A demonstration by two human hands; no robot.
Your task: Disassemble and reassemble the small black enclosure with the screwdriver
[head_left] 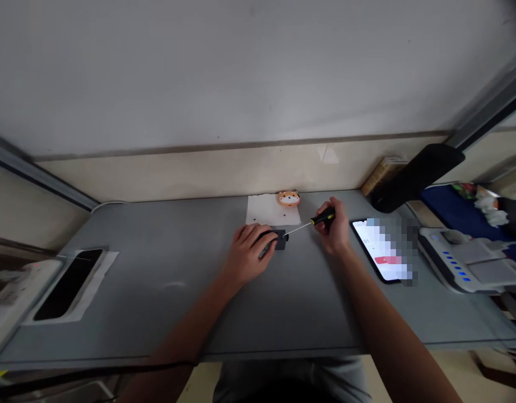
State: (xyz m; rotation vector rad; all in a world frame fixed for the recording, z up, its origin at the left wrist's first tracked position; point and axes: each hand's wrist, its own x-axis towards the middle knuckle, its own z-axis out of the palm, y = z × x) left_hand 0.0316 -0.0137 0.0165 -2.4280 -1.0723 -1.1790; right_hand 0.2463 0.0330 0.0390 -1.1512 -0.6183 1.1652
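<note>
My left hand [251,253] is closed over a small dark box-shaped device [279,240] and keeps it on the grey table. Its kind I cannot make out, since my fingers cover the left part. In my right hand [335,230] is a screwdriver [324,216] with a black and yellow handle. The thin shaft slants down to the left, and its tip meets the top of the device near its right end. Just behind lies a white sheet of paper [264,210] with a few tiny dark specks on it. An orange animal-faced case [288,198] rests at the paper's back right corner.
Right of my right arm lies a lit phone [377,252], with a power strip [459,263] beyond it. A black cylinder [417,178] leans near a box [384,170] at the back right. A dark-screened phone [68,285] lies on paper at the left. A wall closes off the back.
</note>
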